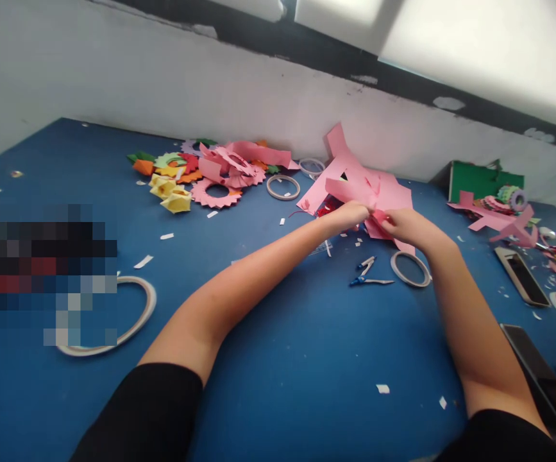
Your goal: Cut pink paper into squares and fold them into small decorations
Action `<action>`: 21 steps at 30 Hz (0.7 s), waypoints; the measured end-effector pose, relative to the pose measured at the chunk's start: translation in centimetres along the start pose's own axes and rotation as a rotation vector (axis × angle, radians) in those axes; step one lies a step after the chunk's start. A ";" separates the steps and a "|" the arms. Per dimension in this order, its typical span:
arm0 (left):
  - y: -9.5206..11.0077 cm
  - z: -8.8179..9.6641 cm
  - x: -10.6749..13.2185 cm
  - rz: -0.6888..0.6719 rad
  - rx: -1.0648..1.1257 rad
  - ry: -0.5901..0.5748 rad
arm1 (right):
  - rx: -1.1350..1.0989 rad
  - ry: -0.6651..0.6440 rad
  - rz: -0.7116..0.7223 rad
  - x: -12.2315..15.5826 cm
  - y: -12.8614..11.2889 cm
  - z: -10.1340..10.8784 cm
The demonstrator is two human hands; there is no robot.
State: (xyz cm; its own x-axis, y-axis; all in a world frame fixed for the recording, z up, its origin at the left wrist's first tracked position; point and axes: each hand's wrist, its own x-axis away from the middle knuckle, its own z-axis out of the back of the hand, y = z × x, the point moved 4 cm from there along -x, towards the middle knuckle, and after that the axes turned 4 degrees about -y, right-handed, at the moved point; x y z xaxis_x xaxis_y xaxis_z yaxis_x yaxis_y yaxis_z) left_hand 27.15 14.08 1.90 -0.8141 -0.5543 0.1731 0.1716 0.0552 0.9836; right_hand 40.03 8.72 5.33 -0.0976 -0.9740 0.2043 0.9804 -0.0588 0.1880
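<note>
Where both arms stretch out over the blue surface (282,340), the left hand (352,215) and right hand (405,226) meet at the near edge of a heap of pink paper (369,183), each seemingly pinching a piece of it, though the exact strip is hard to make out; just in front lie a small blue compass (368,273) and a tape ring (410,269); coloured paper cut-outs (210,173) sit well to the left; a phone (522,276) lies to the right.
</note>
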 end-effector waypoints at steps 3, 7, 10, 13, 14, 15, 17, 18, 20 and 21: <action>-1.0 0.2 -0.6 0.005 -0.133 0.012 | 0.008 0.073 -0.042 0.1 1.0 0.8; -1.9 0.2 -1.2 -0.032 -0.358 0.048 | 0.019 0.176 -0.123 0.5 2.1 1.9; -1.7 -0.2 -0.8 -0.106 -0.585 0.112 | 0.019 0.235 -0.153 0.8 2.3 2.3; -1.0 -0.8 0.1 -0.227 -0.842 0.184 | 0.019 0.282 -0.168 0.9 2.1 2.6; -0.8 -1.0 0.4 -0.270 -0.925 0.194 | 0.020 0.295 -0.171 0.9 2.1 2.6; -0.6 -1.2 0.6 -0.312 -1.003 0.196 | 0.021 0.308 -0.173 1.0 2.0 2.6; -0.4 -1.6 0.8 -0.383 -1.137 0.174 | 0.023 0.327 -0.174 1.0 1.9 2.7; -0.4 -1.7 0.7 -0.410 -1.192 0.157 | 0.024 0.333 -0.174 1.0 1.8 2.7; -0.4 -2.0 0.5 -0.449 -1.282 0.123 | 0.028 0.340 -0.176 1.0 1.7 2.8; -0.4 -2.1 0.4 -0.462 -1.317 0.109 | 0.029 0.342 -0.178 1.1 1.6 2.8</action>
State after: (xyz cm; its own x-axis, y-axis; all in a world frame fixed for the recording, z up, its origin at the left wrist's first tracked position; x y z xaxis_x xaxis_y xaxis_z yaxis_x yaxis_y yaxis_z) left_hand 27.90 12.09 1.45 -0.9030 -0.3727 -0.2140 0.3412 -0.9245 0.1700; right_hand 41.06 8.21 8.53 -0.1985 -0.9661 -0.1653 0.9474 -0.2323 0.2200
